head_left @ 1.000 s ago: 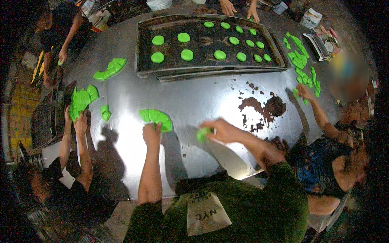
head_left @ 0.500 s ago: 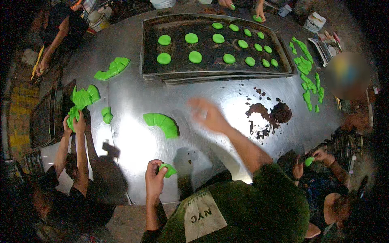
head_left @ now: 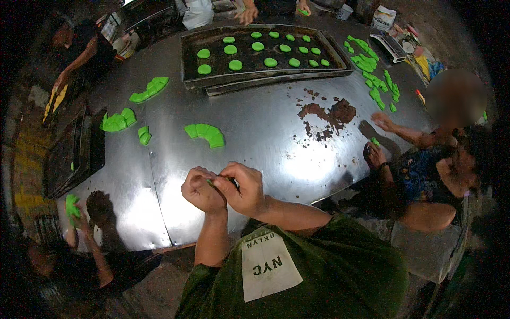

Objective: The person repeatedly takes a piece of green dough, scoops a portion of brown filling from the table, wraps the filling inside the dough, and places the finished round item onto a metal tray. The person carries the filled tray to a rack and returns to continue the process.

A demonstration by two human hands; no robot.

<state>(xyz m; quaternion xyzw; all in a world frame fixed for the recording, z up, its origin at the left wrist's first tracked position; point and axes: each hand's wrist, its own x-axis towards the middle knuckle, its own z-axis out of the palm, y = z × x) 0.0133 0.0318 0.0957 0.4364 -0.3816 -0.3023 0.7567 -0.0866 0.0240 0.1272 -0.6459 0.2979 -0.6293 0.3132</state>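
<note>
Both hands meet at the near edge of a steel table (head_left: 265,133): the left hand (head_left: 202,190) and right hand (head_left: 241,186) close together on a small piece of green dough (head_left: 210,182), only a sliver of it visible between the fingertips. Held above the table's edge, the piece could slip from so tight a pinch and fall toward the floor. Just beyond lies a curved row of green dough pieces (head_left: 205,135); farther off, a dark tray (head_left: 212,77) carries green discs. Brown crumbs (head_left: 329,114) nearby could soil the dough.

Bright green dough (head_left: 204,134) on silver table (head_left: 265,138)
</note>
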